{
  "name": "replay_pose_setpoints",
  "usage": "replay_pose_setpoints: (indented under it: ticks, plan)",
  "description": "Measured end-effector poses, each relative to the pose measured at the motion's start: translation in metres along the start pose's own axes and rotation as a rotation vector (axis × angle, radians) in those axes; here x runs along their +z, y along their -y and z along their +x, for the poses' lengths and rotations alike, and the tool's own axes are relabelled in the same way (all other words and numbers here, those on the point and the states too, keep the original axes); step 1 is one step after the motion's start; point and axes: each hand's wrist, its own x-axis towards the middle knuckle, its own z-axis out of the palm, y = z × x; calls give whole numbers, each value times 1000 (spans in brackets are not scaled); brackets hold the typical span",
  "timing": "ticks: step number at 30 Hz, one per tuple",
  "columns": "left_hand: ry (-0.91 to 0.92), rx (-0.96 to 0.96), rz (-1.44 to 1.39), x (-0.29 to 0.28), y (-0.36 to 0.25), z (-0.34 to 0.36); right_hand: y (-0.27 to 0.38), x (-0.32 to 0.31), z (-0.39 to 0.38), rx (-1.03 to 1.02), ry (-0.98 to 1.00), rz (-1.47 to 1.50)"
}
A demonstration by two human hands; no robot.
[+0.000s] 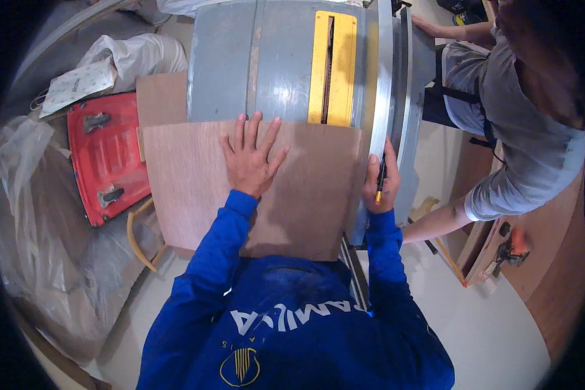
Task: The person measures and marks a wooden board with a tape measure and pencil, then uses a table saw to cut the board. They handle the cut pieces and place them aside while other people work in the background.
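Left hand (250, 166), fingers spread wide, rests flat on a wooden board (305, 208) lying on the grey tabletop (221, 65), while the right hand (389, 188) holds a dark pencil (380, 184) at the metal fence (383, 71).

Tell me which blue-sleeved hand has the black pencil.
The right hand, at the silver rail, has the black pencil; the left hand has none and rests spread on the wood panel.

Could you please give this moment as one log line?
left hand: flat on wooden board | right hand: holding pencil, at metal fence | yellow insert: beyond wooden board
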Motion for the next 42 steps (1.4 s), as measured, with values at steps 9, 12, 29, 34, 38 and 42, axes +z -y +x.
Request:
replay_pose_setpoints:
  ticks: [9,12,29,34,38,42]
  plan:
    - [18,-15,-6,4,0,2,-2,-1,1,-58,-7,-21]
    - [12,-12,-5,7,1,7,-7,2,6,-62,-21,-50]
    - [22,0,83,5,-5,7,-4,-4,7,-40,-17,25]
    - [30,-6,76,5,-7,7,-7,-3,10,-81,-38,20]
    - [31,-19,65,5,-6,6,-12,-3,9,-124,-62,32]
    - [9,-13,72,8,-5,4,-16,-2,6,-118,-77,-5]
